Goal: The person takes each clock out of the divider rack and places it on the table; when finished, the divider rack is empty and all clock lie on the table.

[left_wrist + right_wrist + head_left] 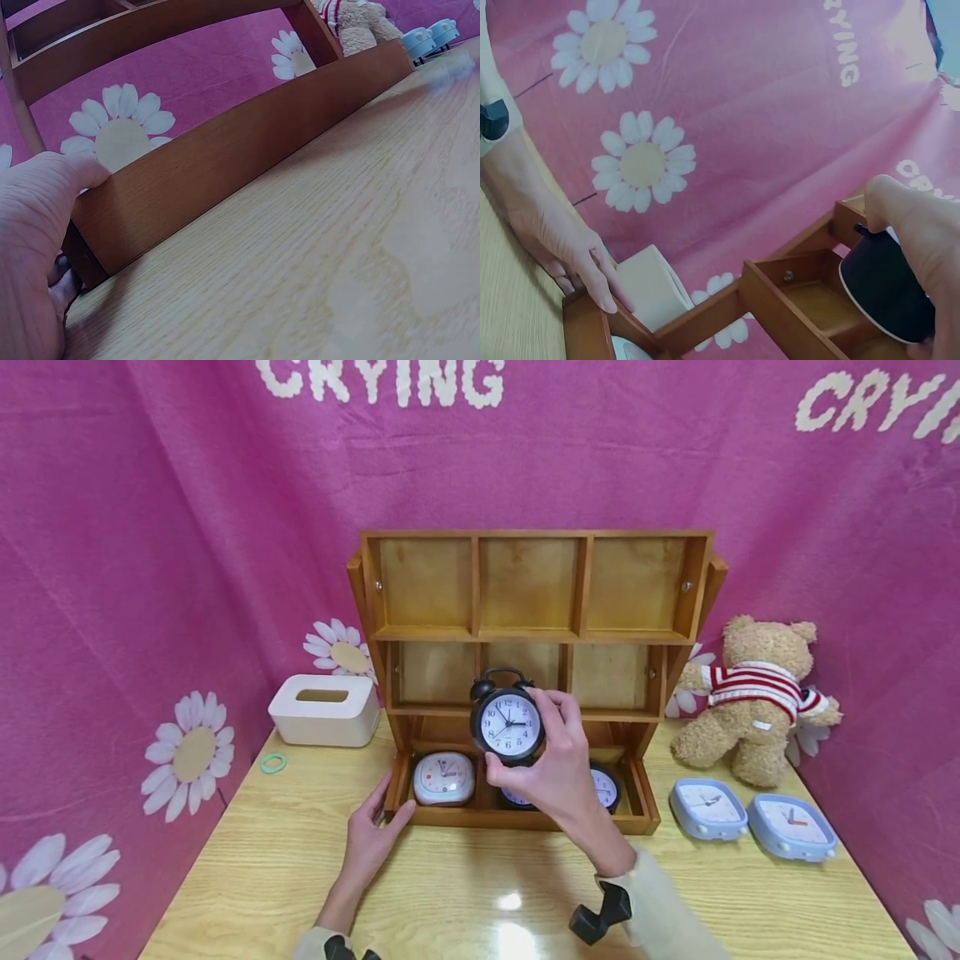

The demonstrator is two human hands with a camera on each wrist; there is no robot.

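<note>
My right hand [561,772] pinches a black twin-bell alarm clock [510,724] by its side, thumb low and fingers higher up. The clock is upright, its white dial facing me, in front of the wooden shelf [525,637]. In the right wrist view the black back of the alarm clock [881,281] shows beside the thumb. My left hand [370,842] grips the shelf's lower left corner, thumb over the front board [217,154] and fingers along the outer side. The bottom tier holds a silvery rounded clock [444,779] and two round dark-rimmed clocks, partly hidden by my right hand.
Two light-blue clocks [708,810] lie on the table at the right, below a teddy bear [757,693] in a striped sweater. At the left are a white tissue box [324,710] and a green ring [273,763]. Pink cloth [225,485] hangs behind.
</note>
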